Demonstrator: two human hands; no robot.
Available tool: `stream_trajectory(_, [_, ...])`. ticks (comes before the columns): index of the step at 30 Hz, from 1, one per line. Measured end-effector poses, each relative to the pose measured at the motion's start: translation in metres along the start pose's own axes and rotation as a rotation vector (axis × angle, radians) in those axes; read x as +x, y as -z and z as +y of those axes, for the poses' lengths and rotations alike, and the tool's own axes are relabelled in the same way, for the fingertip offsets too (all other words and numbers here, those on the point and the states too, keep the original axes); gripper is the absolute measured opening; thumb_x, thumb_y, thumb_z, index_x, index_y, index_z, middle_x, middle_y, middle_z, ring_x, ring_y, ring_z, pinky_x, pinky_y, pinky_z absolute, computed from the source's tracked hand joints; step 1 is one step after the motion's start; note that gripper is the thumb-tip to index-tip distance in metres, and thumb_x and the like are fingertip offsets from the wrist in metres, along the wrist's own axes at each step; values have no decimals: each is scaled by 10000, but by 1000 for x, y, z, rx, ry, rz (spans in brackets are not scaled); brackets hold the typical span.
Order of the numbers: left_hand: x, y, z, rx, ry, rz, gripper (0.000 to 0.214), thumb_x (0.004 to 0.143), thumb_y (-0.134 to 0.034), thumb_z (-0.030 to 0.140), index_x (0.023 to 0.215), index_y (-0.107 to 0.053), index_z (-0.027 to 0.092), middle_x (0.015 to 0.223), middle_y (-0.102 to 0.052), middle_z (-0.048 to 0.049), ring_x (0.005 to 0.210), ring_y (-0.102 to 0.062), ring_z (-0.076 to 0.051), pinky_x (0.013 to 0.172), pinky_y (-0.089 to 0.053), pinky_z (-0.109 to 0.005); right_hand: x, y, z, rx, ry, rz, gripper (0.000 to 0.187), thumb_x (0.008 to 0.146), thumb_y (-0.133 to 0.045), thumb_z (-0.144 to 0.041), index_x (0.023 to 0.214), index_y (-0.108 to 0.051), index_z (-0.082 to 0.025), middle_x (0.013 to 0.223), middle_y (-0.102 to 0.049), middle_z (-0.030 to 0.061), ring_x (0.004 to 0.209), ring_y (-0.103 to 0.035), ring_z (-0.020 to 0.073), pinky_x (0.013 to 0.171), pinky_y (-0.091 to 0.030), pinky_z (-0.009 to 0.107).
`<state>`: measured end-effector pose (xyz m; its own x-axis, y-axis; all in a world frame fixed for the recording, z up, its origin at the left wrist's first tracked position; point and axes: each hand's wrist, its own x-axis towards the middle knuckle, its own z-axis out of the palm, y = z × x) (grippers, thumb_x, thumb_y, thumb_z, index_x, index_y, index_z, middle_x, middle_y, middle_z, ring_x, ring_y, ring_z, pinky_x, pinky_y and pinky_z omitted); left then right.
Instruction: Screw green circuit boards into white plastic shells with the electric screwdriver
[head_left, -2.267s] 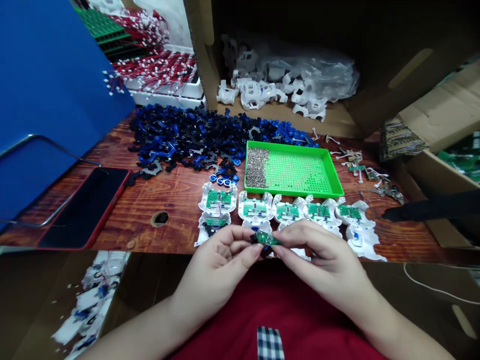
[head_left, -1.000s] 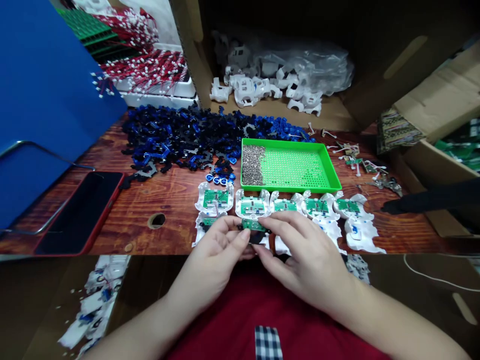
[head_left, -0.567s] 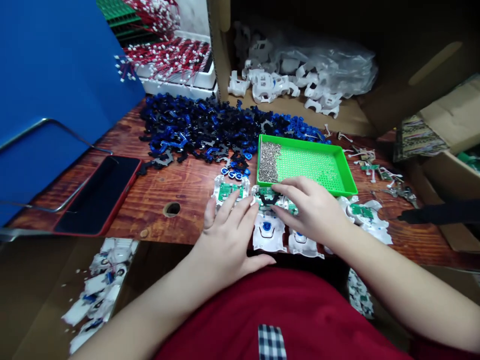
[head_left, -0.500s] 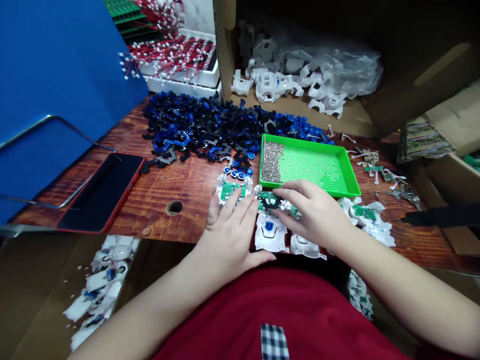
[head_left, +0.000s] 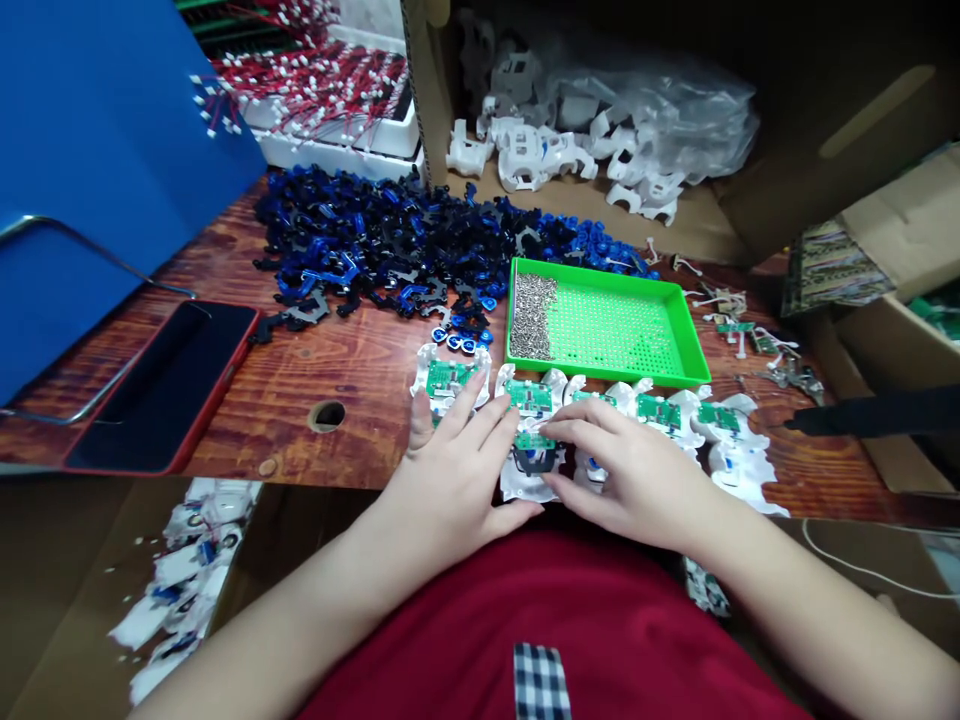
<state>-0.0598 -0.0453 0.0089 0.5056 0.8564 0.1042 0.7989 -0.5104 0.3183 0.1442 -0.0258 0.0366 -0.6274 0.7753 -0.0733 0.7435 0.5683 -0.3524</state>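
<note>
1. Left hand [head_left: 450,475]: laid flat, fingers spread and extended, palm down over the near-left white shell [head_left: 442,385] at the front edge of the tabletop [head_left: 352,375]; its grip is open and clasps nothing.
2. Right hand [head_left: 637,475]: fingers curved downward, the fingertips [head_left: 551,432] pressing on a small green circuit board [head_left: 534,440]; the grip is partly closed around the board's edge, though whether it pinches or only presses cannot be told.
3. Green circuit board: seated on a white shell with a blue button [head_left: 529,468], in the near row, between the two hands and just beside the left hand's fingers.
4. Row of white shells with green boards [head_left: 660,412]: set side by side along the near side of the green tray [head_left: 694,350], running to the right of the hands.
5. Green tray: perforated floor, with a heap of small metal screws [head_left: 534,315] gathered at its left end.
6. Pile of blue and black plastic parts [head_left: 390,245]: spread over the tabletop behind and to the left of the tray.
7. Loose white housings [head_left: 540,155]: lying in an open cardboard box with clear plastic film, beyond the tray.
8. Red-cased phone [head_left: 161,385]: flat on the tabletop, well apart to the left, screen dark.
9. Red wires with white connectors [head_left: 315,85]: stacked at the far left.
</note>
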Motion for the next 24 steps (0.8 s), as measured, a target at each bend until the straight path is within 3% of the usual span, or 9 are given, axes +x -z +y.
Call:
stream_trajectory(4, [0,-1,0,-14,-3,16,737,753,-549,556,1282,-422,59,1324,-495,-152,1349,-213,-318,1100,-147,-495,-2,-1,2,-85,58,145,348,827,-509,-315,1146,-514,-174,1143,-550,84,969,-583,191,765,-545,325])
stream_trajectory(9, [-1,-5,1,-30,34,74,1058,687,-647,536,1414,-44,60,1414,-345,-220,1319,-296,-313,1073,60,-554,5,-1,8,-128,153,406,354,815,-552,-288,1141,-513,-155,1101,-570,113,1000,-574,201,815,-532,342])
stream_trajectory(11, [-1,-5,1,-54,54,70,1151,665,-669,539,1410,65,58,1380,-392,-236,1311,-319,-297,1068,88,-535,12,-2,11,-56,141,440,365,814,-557,-294,1152,-505,-168,1099,-565,111,1003,-572,197,843,-521,360])
stream_trajectory(15, [-2,-6,3,-94,92,50,1259,645,-692,535,1370,204,28,1263,-537,-215,1309,-328,-266,1062,122,-500,25,-7,17,103,29,355,358,816,-549,-337,1136,-518,-178,1088,-558,110,1014,-563,209,860,-506,396])
stream_trajectory(24, [-3,-8,3,-99,93,46,1282,637,-692,547,1357,236,34,1352,-439,-221,1349,-238,-257,1054,145,-483,8,-4,18,285,-89,171,316,779,-592,-379,1056,-576,-227,1101,-549,66,1070,-535,183,925,-471,362])
